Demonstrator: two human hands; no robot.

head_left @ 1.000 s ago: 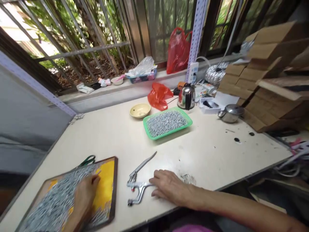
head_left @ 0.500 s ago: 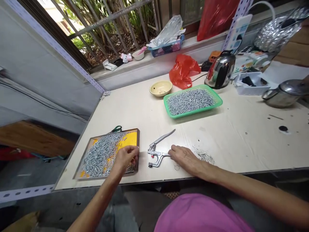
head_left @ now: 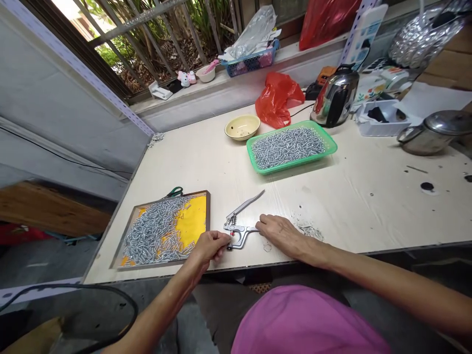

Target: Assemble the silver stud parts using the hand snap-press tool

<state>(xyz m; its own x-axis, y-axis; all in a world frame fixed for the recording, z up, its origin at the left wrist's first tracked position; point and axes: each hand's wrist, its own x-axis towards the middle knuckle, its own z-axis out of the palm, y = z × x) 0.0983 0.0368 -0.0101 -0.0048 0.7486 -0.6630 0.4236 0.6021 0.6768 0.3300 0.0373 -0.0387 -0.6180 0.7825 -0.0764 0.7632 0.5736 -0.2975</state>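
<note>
The metal pliers lie on the desk just below the middle of the frame, with the long upper handle lifted away and the mouth toward the left. At that mouth is the left hand, its thumb and forefinger pressed together (any piece between them is too small to make out). The right hand has its fingers curled over the end of the lower handle. Should that handle close with the left fingertips so near, a pinch seems possible; a slack right hold could let the pliers swivel. Just left lies the shallow tray of small metal pieces; its near rim sits close to the left forearm, so a careless sweep might scatter them. Beyond, above centre, stands the green tray, heaped with similar pieces.
</note>
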